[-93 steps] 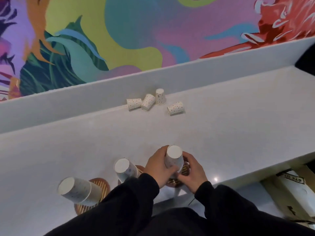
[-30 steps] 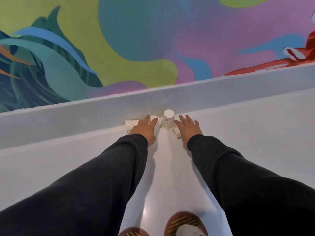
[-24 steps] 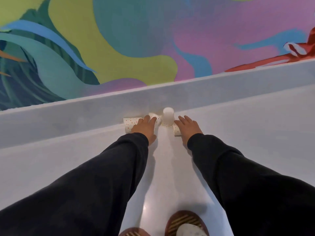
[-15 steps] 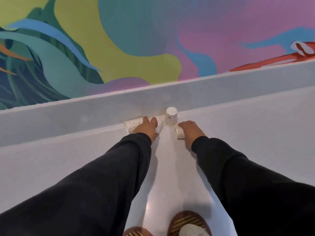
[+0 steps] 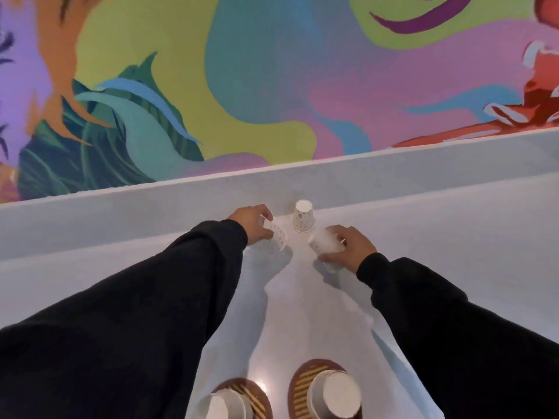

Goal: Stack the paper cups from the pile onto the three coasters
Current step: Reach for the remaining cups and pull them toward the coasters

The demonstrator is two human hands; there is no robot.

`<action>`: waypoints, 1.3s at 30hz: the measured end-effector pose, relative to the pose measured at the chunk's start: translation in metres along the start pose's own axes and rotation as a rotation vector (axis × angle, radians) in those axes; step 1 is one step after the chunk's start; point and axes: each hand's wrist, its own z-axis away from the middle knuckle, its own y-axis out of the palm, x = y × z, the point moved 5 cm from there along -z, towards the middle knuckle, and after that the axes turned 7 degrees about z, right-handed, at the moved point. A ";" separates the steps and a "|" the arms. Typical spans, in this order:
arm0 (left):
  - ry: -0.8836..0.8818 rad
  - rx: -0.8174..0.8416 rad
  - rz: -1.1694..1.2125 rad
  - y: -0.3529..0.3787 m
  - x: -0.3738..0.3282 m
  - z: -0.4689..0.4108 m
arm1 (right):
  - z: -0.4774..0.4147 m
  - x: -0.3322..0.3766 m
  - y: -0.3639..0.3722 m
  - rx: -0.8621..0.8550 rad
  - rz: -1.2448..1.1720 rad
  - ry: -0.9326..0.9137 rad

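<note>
While both arms reach across the white counter (image 5: 453, 225) to the far ledge, each hand carries one dotted paper cup.

Item 1, left hand (image 5: 252, 222): fingers curled shut around a cup (image 5: 276, 235), which is tilted, its mouth toward the counter centre. It appears clear of the surface, judging by the shadow beneath.

Item 2, right hand (image 5: 351, 247): fingers closed over a second cup (image 5: 322, 243), blurred, lying roughly sideways in the grip with its base pointing left.

Item 3, loose cup (image 5: 303, 220): upside down on the counter between the two hands, against the ledge, touched by neither. No other loose cup of the pile shows.

Item 4, coasters: two visible at the near edge, the left one (image 5: 257, 397) and the right one (image 5: 305, 379), each bearing an upturned cup stack (image 5: 337, 394). A third coaster is not in view.

Risks, as judged:
- Thin paper walls may dent or crease under a tight pinch, and a crushed rim would not nest over a stack.
- Either sleeve, drawn back low, could sweep the near stacks off their coasters.
- Both cups must be turned mouth-down before seating; a crooked drop could topple a stack.
- The loose cup stands close to both hands and could be knocked over.
</note>
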 end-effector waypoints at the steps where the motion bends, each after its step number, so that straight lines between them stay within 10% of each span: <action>1: 0.021 -0.031 0.007 -0.012 -0.007 0.010 | 0.008 0.006 -0.005 -0.014 -0.053 -0.003; 8: 0.141 -0.190 -0.001 -0.063 -0.043 0.107 | 0.077 0.061 -0.017 0.069 -0.503 -0.107; 25: 0.076 -0.556 0.275 -0.046 -0.022 0.359 | 0.221 0.110 -0.002 0.144 -0.437 -0.340; 39: -0.090 -0.455 0.257 0.060 0.038 0.383 | 0.222 0.120 0.015 0.139 -0.510 -0.316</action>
